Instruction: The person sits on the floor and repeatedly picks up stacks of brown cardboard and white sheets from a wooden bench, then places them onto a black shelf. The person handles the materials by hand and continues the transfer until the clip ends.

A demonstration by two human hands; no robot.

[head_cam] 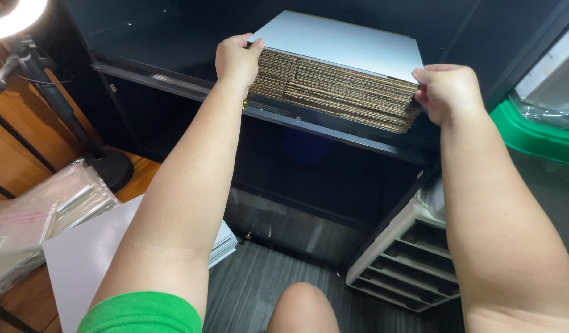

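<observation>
A stack of flat corrugated cardboard sheets (334,89) with a white top face lies on a dark metal shelf (334,126). My left hand (237,58) grips the stack's near left corner, fingers curled over the top edge. My right hand (446,91) pinches the top white sheet at the near right corner. Both arms reach forward from the bottom of the view.
A ring light on a black stand (105,163) is at left, on a wooden surface with clear plastic bags (44,213) and a pile of white sheets (81,253). A white slotted rack (414,256) stands on the floor at right, a green-lidded bin (534,132) above it. My knee (303,308) shows below.
</observation>
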